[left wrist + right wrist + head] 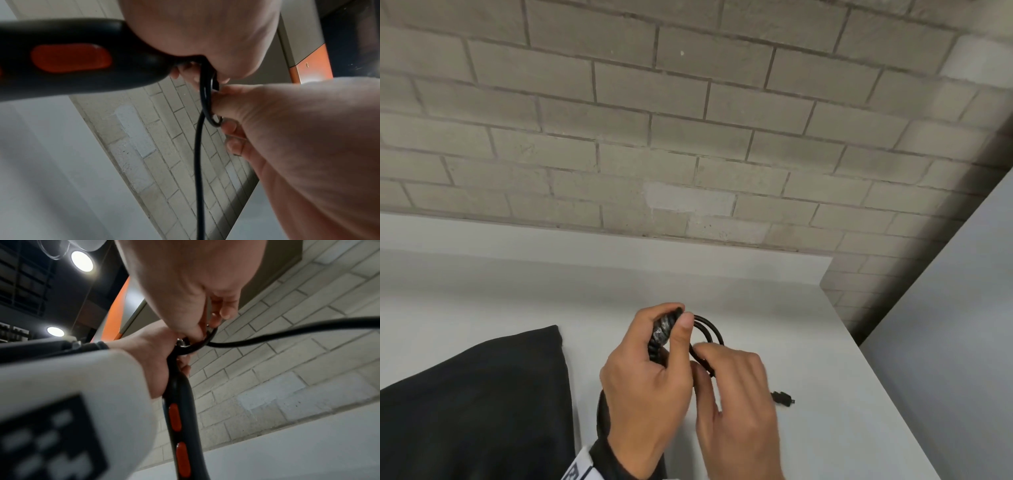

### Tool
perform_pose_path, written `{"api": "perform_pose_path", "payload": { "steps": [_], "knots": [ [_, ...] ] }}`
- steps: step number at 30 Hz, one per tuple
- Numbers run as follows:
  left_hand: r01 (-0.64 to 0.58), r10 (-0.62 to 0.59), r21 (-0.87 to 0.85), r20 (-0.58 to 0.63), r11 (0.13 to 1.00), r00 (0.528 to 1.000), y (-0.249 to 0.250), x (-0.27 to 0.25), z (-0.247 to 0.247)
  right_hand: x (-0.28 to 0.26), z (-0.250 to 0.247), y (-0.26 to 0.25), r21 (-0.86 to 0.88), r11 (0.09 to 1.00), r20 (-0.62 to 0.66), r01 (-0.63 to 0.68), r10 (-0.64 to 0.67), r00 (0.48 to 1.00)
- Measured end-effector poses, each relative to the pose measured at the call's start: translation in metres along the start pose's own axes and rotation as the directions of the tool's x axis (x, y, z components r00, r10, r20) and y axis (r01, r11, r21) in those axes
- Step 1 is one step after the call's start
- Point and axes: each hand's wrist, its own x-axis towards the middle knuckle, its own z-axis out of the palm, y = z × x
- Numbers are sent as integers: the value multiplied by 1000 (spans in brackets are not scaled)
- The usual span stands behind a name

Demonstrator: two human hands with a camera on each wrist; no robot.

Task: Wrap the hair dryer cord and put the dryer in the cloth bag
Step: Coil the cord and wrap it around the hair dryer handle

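My left hand [677, 326] grips the end of the black hair dryer handle [661, 334], thumb on top. The handle's orange buttons show in the left wrist view [72, 58] and the right wrist view [176, 418]. Two loops of the black cord [715, 329] curve out of the handle end. My right hand [713, 356] pinches these loops just right of the left thumb. A further stretch of cord [199, 162] hangs loose. The plug [784, 399] lies on the table to the right. The black cloth bag [472, 404] lies flat at the left; its opening is out of sight.
The white table [842, 394] ends at a grey brick wall [688, 137] behind. At the right a pale panel [962, 308] stands beyond the table's edge. A white sleeve [61, 402] covers my left forearm.
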Motion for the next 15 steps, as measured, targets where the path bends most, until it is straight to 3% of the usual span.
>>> {"api": "perform_pose_path", "payload": {
  "steps": [5,7,9,11,12,14,15],
  "knots": [
    [-63,64,26,-49,998,997,3,-1,2,8,3,-12,-86,988,121,-127,137,983],
    [-104,105,26,-52,994,993,2,-1,4,17,-4,-15,-96,965,226,-242,258,939],
    [-132,132,6,-55,991,990,0,-1,4,32,-14,-18,-89,916,456,-391,386,802],
    [-147,145,-27,-53,989,988,-1,-1,4,48,-28,-12,21,826,676,-563,403,617],
    [-147,145,-52,-47,988,988,-2,-1,3,57,-35,-9,88,766,734,-637,382,561],
    [-143,141,-96,-30,985,990,-2,1,0,72,-46,-5,193,547,810,-814,379,447],
    [-148,147,-107,-18,983,989,-2,3,-2,77,-49,-2,246,359,845,-900,375,381]
  ]
}}
